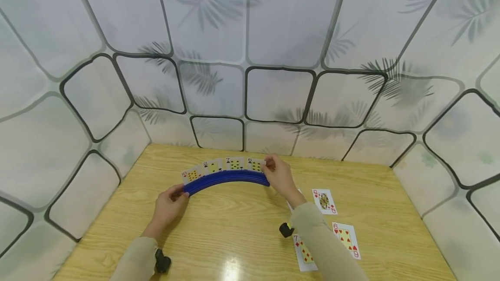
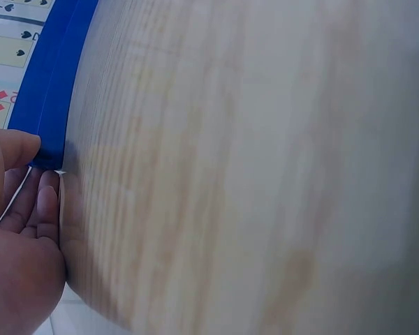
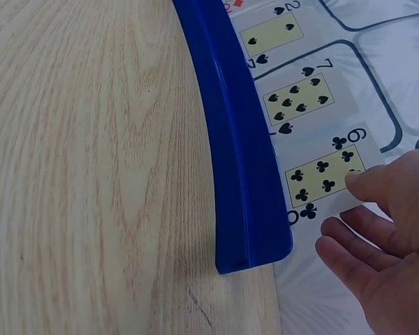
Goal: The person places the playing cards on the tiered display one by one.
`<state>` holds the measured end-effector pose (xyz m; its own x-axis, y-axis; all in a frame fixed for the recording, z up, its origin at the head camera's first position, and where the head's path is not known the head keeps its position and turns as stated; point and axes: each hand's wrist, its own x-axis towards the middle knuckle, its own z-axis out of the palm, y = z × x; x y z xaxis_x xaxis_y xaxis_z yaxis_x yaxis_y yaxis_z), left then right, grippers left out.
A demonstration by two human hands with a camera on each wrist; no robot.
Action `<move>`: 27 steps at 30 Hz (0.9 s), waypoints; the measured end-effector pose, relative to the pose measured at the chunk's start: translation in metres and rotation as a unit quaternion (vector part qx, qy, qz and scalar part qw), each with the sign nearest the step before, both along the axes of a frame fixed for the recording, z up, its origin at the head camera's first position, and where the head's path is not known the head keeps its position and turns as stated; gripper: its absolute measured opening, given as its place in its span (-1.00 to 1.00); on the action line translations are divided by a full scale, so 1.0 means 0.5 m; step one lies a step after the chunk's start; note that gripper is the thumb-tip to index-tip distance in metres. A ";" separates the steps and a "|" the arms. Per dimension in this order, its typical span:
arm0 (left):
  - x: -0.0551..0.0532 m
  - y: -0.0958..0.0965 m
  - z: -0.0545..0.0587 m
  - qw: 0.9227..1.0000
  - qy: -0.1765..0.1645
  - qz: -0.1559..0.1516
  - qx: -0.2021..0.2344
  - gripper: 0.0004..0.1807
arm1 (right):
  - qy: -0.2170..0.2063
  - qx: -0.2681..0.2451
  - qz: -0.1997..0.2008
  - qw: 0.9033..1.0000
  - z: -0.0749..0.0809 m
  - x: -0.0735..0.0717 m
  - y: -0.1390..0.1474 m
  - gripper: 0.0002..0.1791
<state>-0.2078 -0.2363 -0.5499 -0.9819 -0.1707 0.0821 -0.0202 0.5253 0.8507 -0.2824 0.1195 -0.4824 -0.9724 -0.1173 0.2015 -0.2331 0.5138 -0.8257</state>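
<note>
A curved blue card holder (image 1: 228, 177) stands on the table with several playing cards upright in its slot. From left to right they are a diamond card (image 1: 192, 175), a two of spades (image 1: 212, 167), a seven of spades (image 3: 298, 100) and a six of clubs (image 3: 325, 180). My left hand (image 1: 169, 207) pinches the holder's left end, thumb on the near face. At the other end, my right hand (image 1: 279, 178) pinches the outer edge of the six of clubs between thumb and fingers; part of that edge is hidden by the thumb.
Face up at the right lie a queen of diamonds (image 1: 324, 201), a six of hearts (image 1: 346, 240) and a seven of diamonds (image 1: 304, 253), partly under the right sleeve. Another card is mostly hidden by the right wrist. Patterned cloth walls surround the wooden table (image 1: 226, 224).
</note>
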 end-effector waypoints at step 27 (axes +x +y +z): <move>0.004 0.002 0.004 1.000 0.007 0.000 0.006 -0.57 | -0.067 0.091 0.020 0.993 -0.036 0.046 0.173 -0.42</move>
